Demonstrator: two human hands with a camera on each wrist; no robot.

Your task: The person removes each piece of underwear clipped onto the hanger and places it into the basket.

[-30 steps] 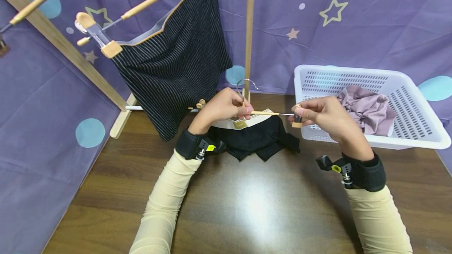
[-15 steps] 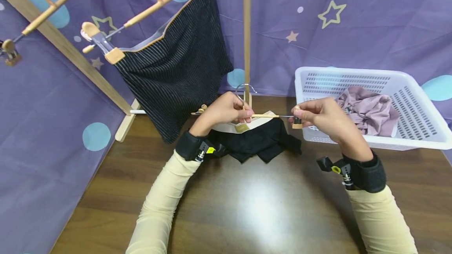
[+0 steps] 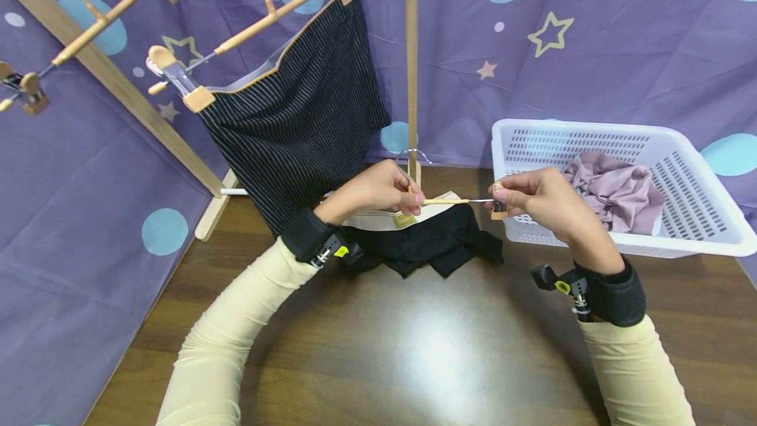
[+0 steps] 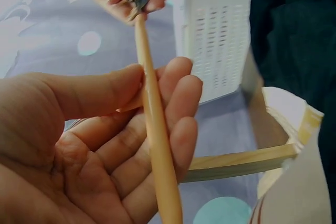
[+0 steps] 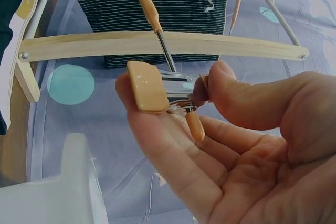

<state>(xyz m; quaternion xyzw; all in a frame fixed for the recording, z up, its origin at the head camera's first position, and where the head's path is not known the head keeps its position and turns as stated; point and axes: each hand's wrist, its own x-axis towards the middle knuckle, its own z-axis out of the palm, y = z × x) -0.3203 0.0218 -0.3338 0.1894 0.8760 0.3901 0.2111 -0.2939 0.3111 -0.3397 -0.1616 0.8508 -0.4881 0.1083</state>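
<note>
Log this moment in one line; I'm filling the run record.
left hand: holds hanger bar | right hand: pinches hanger clip | black garment: on table

Purple star-and-dot cloth (image 3: 591, 51) backs a glossy, seemingly wooden table (image 3: 414, 347).

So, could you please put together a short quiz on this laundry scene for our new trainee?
1. True or false: the right hand pinches the clip at one end of the wooden hanger.
2. What lies in the white basket? A) a striped skirt B) a crumpled pink garment C) nothing that can be seen
3. Fill in: the black garment lies on the table just below the ____ held between both hands.

Key
1. True; thumb and fingers squeeze it, as the right wrist view shows.
2. B, the pink garment; the striped garment hangs on the rack.
3. Hanger; the left hand grips its bar.
</note>
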